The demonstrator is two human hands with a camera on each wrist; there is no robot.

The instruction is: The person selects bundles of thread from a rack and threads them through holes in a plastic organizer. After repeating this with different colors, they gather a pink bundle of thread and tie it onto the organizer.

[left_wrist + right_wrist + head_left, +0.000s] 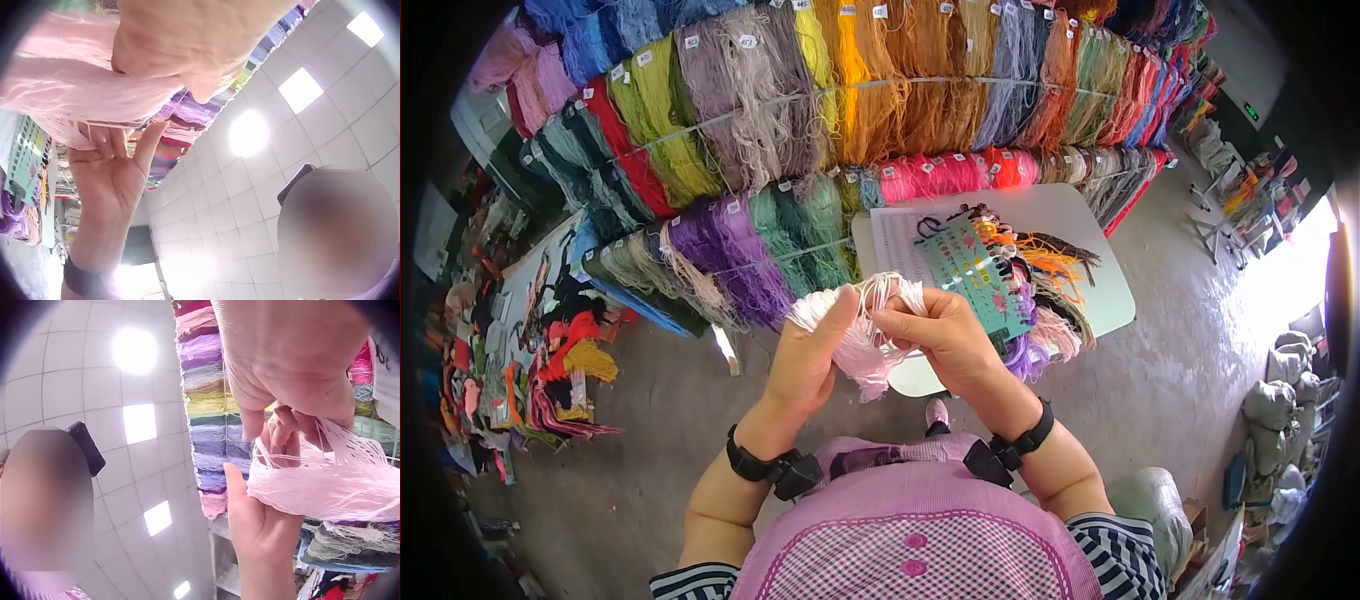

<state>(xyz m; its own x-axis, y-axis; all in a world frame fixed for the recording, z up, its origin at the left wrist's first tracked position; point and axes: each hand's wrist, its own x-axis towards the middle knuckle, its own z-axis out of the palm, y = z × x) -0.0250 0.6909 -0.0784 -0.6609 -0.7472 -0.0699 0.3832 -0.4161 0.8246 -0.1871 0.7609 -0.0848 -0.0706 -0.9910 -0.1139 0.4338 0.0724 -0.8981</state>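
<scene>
A skein of pale pink thread (pixel 866 352) hangs between both hands in front of the chest, its strands spread loosely at the top. My left hand (pixel 802 362) grips the skein from the left, thumb raised along the strands; in the right wrist view the thread (pixel 331 494) lies across that palm. From the right, my right hand (pixel 952 338) holds some strands with curled fingers, its thumb pointing at the skein's middle. In the left wrist view, the fingers of that hand (pixel 111 178) disappear partly behind the pink strands. The fingertips of both hands are close together.
Behind the hands stands a white table (pixel 1105 280) bearing a teal card (pixel 965 262) with colored thread bundles and a printed sheet (pixel 888 240). Racks of tagged thread skeins (pixel 910 100) rise beyond. More yarn (pixel 580 335) is piled at left; grey sacks (pixel 1268 405) sit at right.
</scene>
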